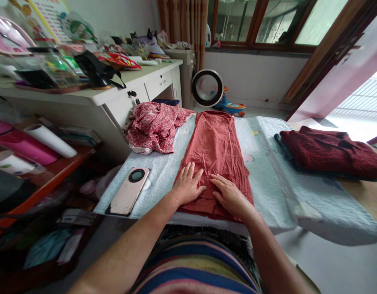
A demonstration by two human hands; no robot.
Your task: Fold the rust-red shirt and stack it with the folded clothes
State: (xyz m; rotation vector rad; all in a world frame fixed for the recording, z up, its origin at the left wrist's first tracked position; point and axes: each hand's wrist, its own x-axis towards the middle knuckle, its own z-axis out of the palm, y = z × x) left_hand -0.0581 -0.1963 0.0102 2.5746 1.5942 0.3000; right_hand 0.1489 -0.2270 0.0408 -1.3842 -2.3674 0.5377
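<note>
Both hands flat on the red cloth (217, 151)

The left grip (187, 185) is wide open, fingers fanned and thumb out to the right, palm down on the cloth's near left part. The right grip (229, 195) is open too, its fingers nearer together, resting on the near right part. Each touches the fabric but has hold of nothing. The cloth lies lengthwise, near to far, on a blue quilt (265, 179). A phone (129, 192) lies to its left, a patterned bundle (158, 126) far left, dark red fabric (326, 151) right.
</note>
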